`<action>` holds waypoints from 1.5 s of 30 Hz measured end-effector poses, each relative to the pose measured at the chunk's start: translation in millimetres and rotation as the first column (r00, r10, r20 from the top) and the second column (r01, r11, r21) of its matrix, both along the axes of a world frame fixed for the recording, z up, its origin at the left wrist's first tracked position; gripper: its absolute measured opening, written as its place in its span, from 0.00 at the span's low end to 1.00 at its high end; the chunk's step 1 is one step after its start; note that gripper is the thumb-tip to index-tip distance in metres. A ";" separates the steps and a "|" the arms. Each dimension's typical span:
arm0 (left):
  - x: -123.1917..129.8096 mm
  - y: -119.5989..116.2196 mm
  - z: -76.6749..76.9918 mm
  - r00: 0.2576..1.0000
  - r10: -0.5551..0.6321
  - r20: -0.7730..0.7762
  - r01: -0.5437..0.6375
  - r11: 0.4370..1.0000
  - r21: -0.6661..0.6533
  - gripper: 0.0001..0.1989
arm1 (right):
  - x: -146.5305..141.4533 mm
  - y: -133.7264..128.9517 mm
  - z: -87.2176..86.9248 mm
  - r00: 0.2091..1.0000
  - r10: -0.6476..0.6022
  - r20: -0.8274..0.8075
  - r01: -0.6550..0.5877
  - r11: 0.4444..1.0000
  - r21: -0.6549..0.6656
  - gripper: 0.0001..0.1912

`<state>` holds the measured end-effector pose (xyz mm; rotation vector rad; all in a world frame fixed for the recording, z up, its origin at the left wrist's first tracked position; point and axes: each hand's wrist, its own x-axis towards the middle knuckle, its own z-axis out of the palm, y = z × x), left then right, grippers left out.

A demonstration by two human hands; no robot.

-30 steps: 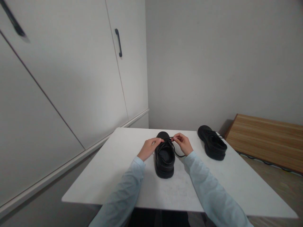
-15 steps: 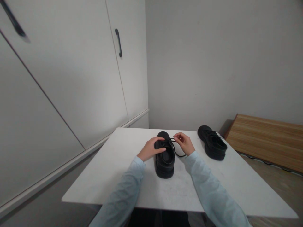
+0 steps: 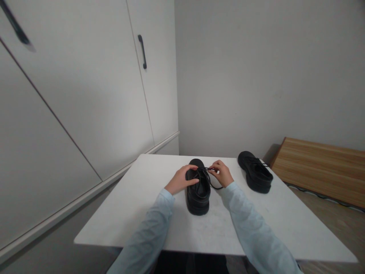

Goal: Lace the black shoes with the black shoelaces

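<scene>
A black lace-up shoe (image 3: 198, 204) stands on the white table in front of me, toe pointing away. My left hand (image 3: 181, 180) is at its left side, thumb and fingers spread around the upper near the lacing. Beside the shoe's right side, my right hand (image 3: 222, 175) pinches the black shoelace (image 3: 205, 168), which stretches from the lacing to my fingertips. Another length of lace curves down to the tabletop under my right hand. The left fingertips partly cover the lacing.
A second black shoe (image 3: 258, 179) sits near the table's (image 3: 119, 217) right edge, its laces sticking out. To the right is a wood-grain board (image 3: 322, 167). White cabinet doors (image 3: 85, 95) with dark handles are at left, a grey wall behind.
My right fingers have shifted slightly on the lace, with a short bit now showing at the fingertips. A lace strand now lies over the shoe's opening. The left hand stays nearly still.
</scene>
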<state>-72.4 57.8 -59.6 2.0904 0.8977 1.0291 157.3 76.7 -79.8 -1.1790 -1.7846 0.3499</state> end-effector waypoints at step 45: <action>-2.3 -1.6 0.6 0.999 0.007 -0.046 -0.004 0.999 0.054 0.12 | 7.4 -0.5 9.3 0.722 0.035 -0.691 -0.142 0.985 -0.098 0.13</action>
